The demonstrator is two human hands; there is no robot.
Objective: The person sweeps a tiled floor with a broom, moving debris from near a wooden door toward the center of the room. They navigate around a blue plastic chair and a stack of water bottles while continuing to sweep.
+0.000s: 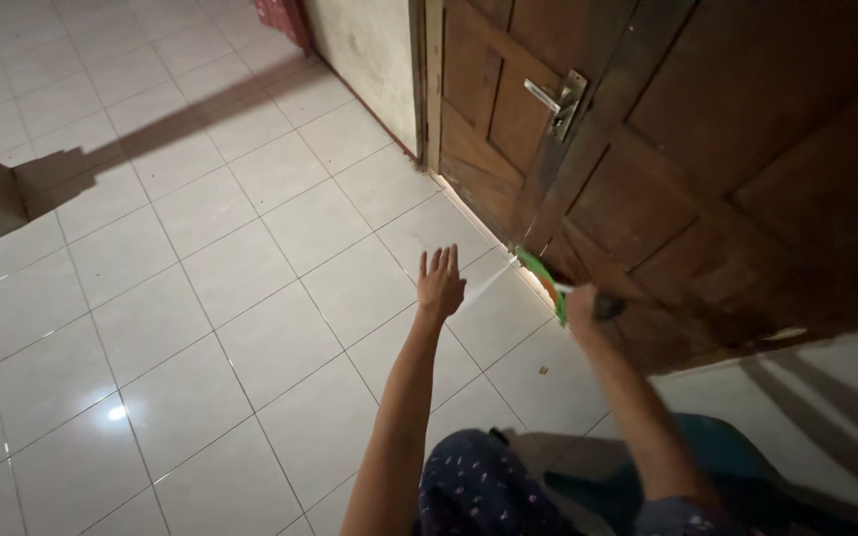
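My left hand (441, 282) stretches out over the white tiled floor (201, 298), fingers spread and holding nothing. My right hand (588, 316) grips the dark handle of a green tool (540, 276), whose green head with an orange patch reaches toward the bottom of the brown wooden door (647, 169). The tool is blurred, so its exact kind is unclear. The green head lies close to the door's lower edge, near the floor.
The door carries a metal lever handle (556, 99). A pale wall (369, 50) meets the door frame at the top. A long shadow crosses the tiles at the upper left. My dark patterned clothing (479, 486) fills the bottom.
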